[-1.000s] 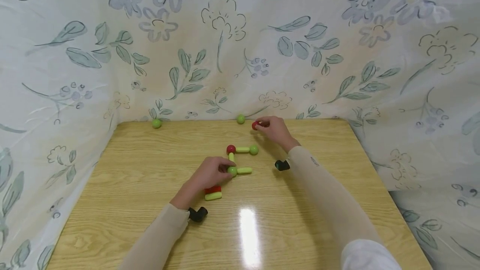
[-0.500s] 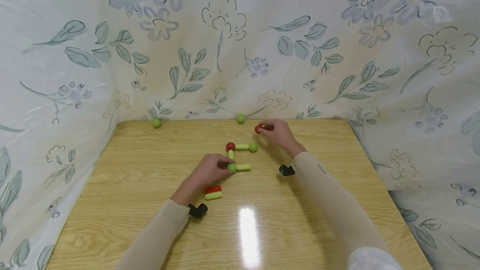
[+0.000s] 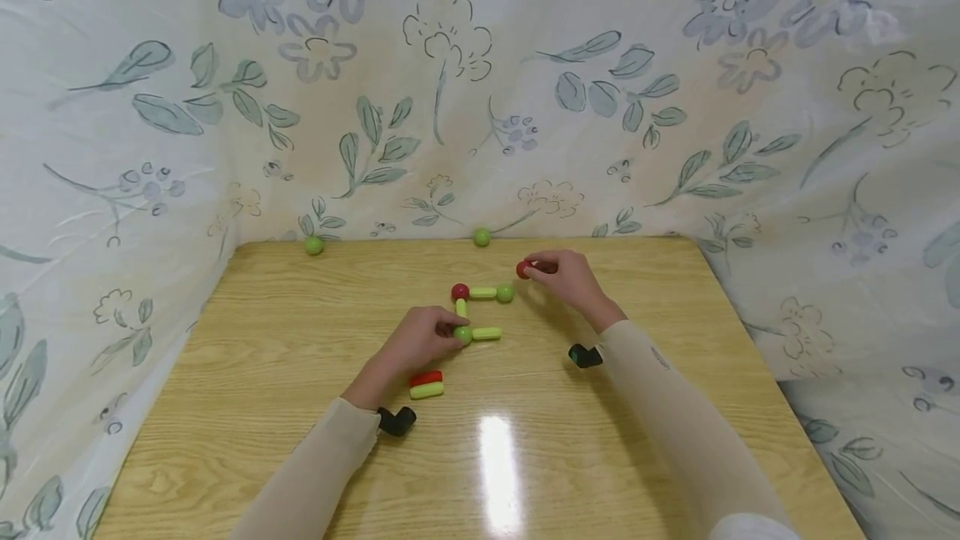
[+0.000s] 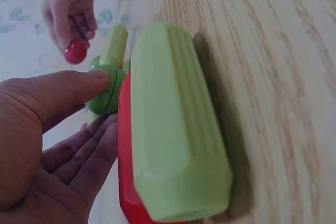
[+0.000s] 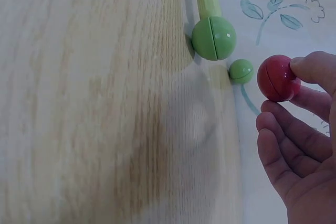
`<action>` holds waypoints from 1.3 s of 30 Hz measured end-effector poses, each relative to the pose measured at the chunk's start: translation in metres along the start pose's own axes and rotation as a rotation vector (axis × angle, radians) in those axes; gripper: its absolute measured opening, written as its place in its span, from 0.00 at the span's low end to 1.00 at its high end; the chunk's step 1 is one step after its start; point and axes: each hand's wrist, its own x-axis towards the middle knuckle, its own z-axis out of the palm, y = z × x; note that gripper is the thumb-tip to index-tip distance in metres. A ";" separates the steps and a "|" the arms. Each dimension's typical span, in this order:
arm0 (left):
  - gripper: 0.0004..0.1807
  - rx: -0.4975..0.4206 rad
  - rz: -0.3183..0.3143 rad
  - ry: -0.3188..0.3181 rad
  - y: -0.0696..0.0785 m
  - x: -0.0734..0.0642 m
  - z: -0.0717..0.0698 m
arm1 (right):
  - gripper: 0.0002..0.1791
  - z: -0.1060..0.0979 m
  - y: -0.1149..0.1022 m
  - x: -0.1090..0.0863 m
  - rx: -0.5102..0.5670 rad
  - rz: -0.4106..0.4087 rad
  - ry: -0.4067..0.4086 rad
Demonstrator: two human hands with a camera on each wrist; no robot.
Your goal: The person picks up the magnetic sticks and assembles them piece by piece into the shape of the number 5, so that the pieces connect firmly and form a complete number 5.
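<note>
1. The loose red ball [image 3: 523, 270] sits pinched between thumb and forefinger of the right hand [image 3: 568, 280]; the right wrist view shows its seam and the other fingers loosely bent, details the head view loses.
2. The left hand [image 3: 422, 338], apart from the right, clamps the green corner ball [image 3: 464, 335] between thumb and fingers. Taking that ball as dial centre in the head view, with the floral cloth [image 3: 480, 90] at twelve, the loose red ball is between one and two.
3. From the corner, the upright stick [image 3: 461, 308] runs to twelve, meeting the dark red ball [image 3: 460, 292]; the lower stick [image 3: 487, 333] points to three.
4. At the dark red ball's three o'clock, the upper stick [image 3: 483, 293] joins the green end ball [image 3: 506, 293]. The right wrist view shows this end ball apart from the loose red one.
5. Towards half past seven, the red stick [image 3: 425, 377] and spare yellow-green stick [image 3: 427, 391] lie side by side; only the left wrist view shows the latter's grooves.
6. Along the far edge of the wooden table [image 3: 262, 340], one green ball [image 3: 482, 237] sits just past twelve, another green ball [image 3: 313, 246] at ten.
</note>
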 end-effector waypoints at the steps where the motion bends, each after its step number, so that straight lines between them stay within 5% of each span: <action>1: 0.16 0.000 -0.005 0.003 0.000 0.000 0.000 | 0.18 0.000 -0.001 -0.002 -0.004 0.002 -0.001; 15: 0.15 -0.006 -0.008 0.013 0.001 -0.001 -0.002 | 0.16 0.010 -0.002 -0.028 0.003 -0.034 -0.039; 39: 0.15 -0.018 -0.023 0.007 0.002 -0.002 -0.002 | 0.09 0.030 -0.011 -0.055 -0.042 -0.059 -0.239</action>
